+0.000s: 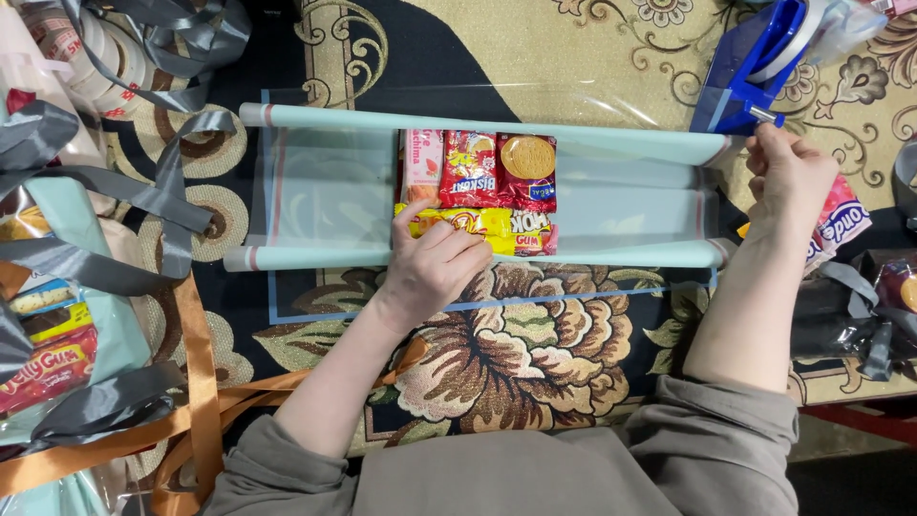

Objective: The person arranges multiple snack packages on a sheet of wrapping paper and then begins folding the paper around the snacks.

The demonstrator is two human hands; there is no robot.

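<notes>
Snack packets (482,191) lie mid-sheet on pale wrapping paper (621,201), its long edges rolled inward. The left hand (435,268) presses flat on the yellow packet (497,227); the right hand (788,172) pinches the tape dispenser (750,67) – bare paper on either side.

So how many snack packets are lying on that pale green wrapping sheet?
4: pink packet, red packet, round-biscuit packet in a row; yellow packet below, under the left hand. More may be hidden.
</notes>
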